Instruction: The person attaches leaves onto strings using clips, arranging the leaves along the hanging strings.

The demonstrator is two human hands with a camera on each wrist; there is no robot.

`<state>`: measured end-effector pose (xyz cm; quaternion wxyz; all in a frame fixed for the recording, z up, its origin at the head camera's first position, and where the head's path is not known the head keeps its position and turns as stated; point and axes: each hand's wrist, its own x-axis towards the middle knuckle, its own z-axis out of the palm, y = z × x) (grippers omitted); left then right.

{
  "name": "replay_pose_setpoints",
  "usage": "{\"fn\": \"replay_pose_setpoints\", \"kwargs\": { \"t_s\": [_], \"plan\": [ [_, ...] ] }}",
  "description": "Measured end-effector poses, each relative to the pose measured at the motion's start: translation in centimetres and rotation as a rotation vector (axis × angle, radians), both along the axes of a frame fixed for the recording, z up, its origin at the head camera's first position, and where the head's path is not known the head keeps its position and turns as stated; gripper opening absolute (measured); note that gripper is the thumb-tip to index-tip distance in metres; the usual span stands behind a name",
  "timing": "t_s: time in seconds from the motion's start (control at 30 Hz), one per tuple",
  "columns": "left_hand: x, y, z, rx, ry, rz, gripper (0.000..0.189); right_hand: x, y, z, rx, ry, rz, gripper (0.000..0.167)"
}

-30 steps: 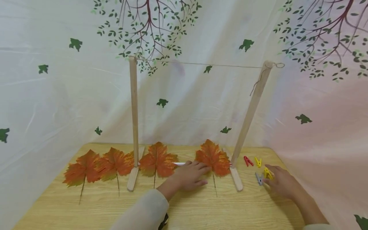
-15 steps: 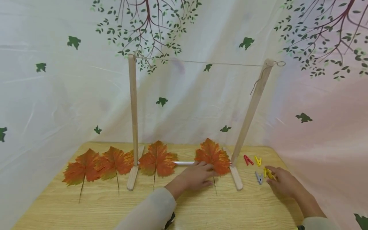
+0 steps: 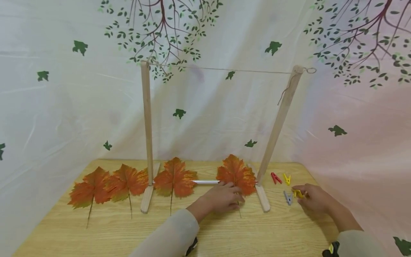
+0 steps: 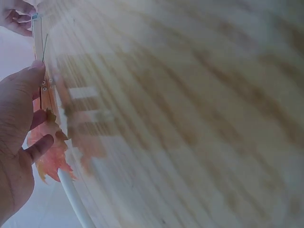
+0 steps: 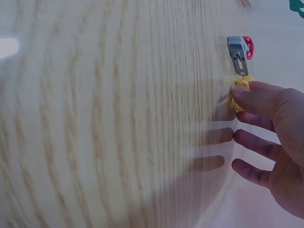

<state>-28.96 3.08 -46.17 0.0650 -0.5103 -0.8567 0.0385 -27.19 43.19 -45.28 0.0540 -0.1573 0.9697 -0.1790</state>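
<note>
My left hand [image 3: 224, 197] lies over the lower edge and stem of an orange artificial maple leaf [image 3: 234, 171] on the table. Its fingers are spread and slightly bent; thumb and forefinger are near the stem, with a small gap between them. The left wrist view shows this hand [image 4: 19, 128] beside the leaf [image 4: 52, 152], its thumb at the thin stem. My right hand [image 3: 316, 200] pinches a yellow clothespin [image 3: 298, 193] between thumb and forefinger, low over the table. In the right wrist view, the clothespin [image 5: 241, 97] is partly covered by the thumb.
Grey [image 3: 288, 198], red [image 3: 275, 178] and yellow clothespins [image 3: 287, 179] lie nearby. Several more maple leaves [image 3: 174, 178] are on the left. A twine line [image 3: 221, 69] joins two wooden posts [image 3: 147, 125], whose feet flank a white rod [image 3: 207, 182]. A printed cloth [image 3: 205, 107] hangs behind.
My left hand has slid right to the leaf's stem, its thumb and forefinger drawing closer together. My right hand has taken the yellow clothespin between thumb and forefinger and turned it.
</note>
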Motion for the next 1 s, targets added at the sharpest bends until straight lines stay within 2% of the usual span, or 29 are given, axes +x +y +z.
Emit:
{"fn": "replay_pose_setpoints", "kwargs": {
  "t_s": [0.2,0.33,0.57,0.77,1.0],
  "plan": [
    [-0.16,-0.11,-0.27,0.018,-0.024,-0.034,0.024,-0.50,0.38,0.01,-0.001,-0.028,0.025,0.047],
    [-0.21,-0.07,-0.34,0.035,-0.016,-0.067,0.019,-0.70,0.50,0.00,0.010,-0.046,0.030,0.043],
    [-0.19,0.20,-0.20,0.070,0.014,-0.096,0.017,-0.52,0.07,0.43,0.035,-0.020,0.024,0.036],
    [-0.03,0.34,0.05,0.072,0.050,-0.086,0.019,-0.36,-0.33,0.71,0.055,-0.019,0.006,0.035],
    [0.01,0.44,0.08,0.074,0.025,-0.053,0.020,-0.32,-0.36,0.47,0.087,0.085,0.016,0.036]
  ]
}}
